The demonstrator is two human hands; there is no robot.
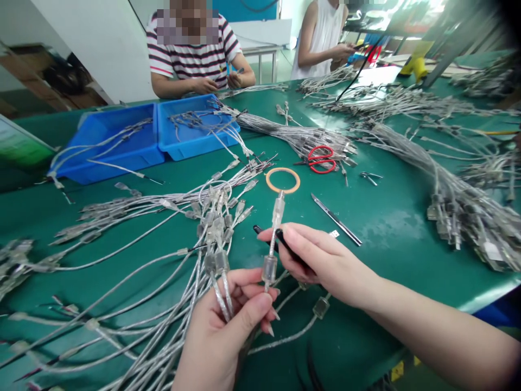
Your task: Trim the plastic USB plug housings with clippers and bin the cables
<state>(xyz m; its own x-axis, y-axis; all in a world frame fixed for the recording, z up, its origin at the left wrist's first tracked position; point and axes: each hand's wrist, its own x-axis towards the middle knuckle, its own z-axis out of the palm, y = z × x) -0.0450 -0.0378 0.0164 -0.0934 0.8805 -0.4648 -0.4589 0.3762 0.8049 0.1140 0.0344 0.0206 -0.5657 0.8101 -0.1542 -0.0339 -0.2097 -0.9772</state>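
Clear connectors (16, 260) lie heaped at the left edge of the green surface (407, 282). Next along, a blue bin (142, 156) holds a few cables, some trailing over its rim. Silver cables (142, 203) spread across the left half of the surface, in front of the bins, bare wires showing at several ends. A second blue bin (191, 149) stands against the first, more leads inside it; behind it sits a co-worker in a striped shirt (191, 60).

Near the middle, the left hand (234, 326) has its grip closed on a silver-sheathed cable (269, 269), held upright above the surface, the thick bead just over the fingertips and the clear plug on top. Two further cables (222, 262) run between its thumb and forefinger. Behind the plug's tip lies an orange tape ring (297, 180).

The right hand (325, 255) has its grip wrapped around a black-handled tool (297, 254) beside that cable; whether the tool touches it, I cannot tell. Farther back are red-handled scissors (319, 159), and beyond them a person in a white sleeveless top (323, 38). A slim metal knife (337, 220) lies just past the right hand. On the right, a long cable bundle (407, 146) ends in a mass of clear plugs.
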